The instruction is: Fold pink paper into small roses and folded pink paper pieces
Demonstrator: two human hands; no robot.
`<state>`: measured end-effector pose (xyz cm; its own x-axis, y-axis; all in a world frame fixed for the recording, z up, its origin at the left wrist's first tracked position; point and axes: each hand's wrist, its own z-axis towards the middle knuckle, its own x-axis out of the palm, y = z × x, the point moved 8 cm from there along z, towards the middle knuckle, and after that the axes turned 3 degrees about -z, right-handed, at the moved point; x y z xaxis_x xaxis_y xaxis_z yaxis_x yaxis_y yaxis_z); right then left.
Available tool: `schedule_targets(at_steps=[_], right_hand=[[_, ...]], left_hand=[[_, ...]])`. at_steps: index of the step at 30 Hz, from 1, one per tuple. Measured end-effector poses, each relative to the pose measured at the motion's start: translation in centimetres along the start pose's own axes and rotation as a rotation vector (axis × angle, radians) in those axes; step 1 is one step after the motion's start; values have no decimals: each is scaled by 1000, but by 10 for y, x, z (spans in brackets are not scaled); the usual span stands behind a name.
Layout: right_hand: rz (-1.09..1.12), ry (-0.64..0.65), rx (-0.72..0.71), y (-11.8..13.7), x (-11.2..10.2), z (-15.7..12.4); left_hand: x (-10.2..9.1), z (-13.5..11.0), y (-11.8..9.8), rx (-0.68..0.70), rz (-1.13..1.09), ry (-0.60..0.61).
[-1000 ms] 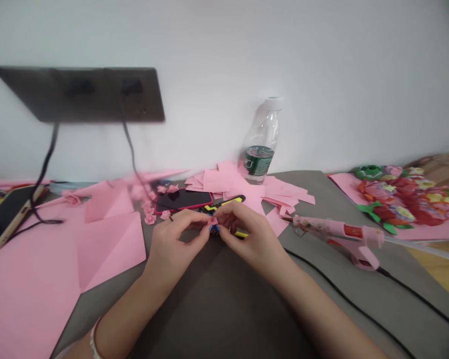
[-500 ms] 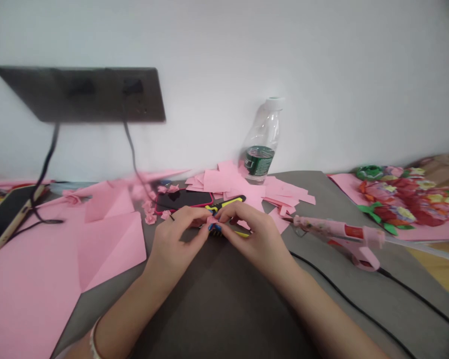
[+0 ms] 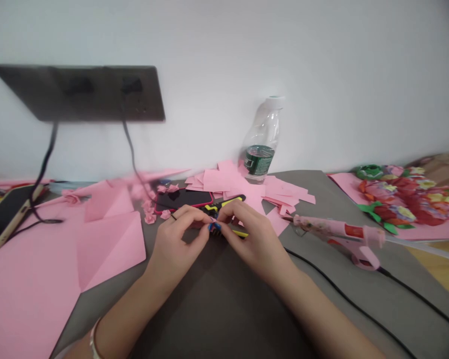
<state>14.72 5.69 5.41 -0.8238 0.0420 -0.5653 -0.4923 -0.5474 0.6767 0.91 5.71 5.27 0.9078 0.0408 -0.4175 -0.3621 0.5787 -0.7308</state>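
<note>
The left hand (image 3: 174,238) and right hand (image 3: 256,238) pinched shut on a tiny piece of pink paper (image 3: 211,219). A glossy pink hot glue gun (image 3: 336,232) lay nearby on the grey mat (image 3: 322,271).

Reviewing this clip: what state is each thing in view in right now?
left hand, fingertips pinching the pink paper bit
right hand, fingertips pinching the same bit
pink paper bit, small, held between both hands
glue gun, lying down, not held, cord attached
water bottle, upright, capped, part-filled
phone, lying flat, screen dark
folded pink sheet, lying opened, creases showing
</note>
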Motion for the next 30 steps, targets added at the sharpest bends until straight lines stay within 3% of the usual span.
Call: schedule_targets(at_steps=[10, 14, 19, 30], right_hand=[[57, 52, 65, -6, 5, -1], [93, 51, 103, -10, 6, -1], [88, 2, 62, -7, 3, 0], [187, 87, 185, -15, 8, -1]], left_hand=[[3, 1, 6, -62, -47, 44], [7, -3, 20, -224, -194, 55], [3, -6, 33, -387, -366, -73], [6, -4, 33, -428, -493, -49]])
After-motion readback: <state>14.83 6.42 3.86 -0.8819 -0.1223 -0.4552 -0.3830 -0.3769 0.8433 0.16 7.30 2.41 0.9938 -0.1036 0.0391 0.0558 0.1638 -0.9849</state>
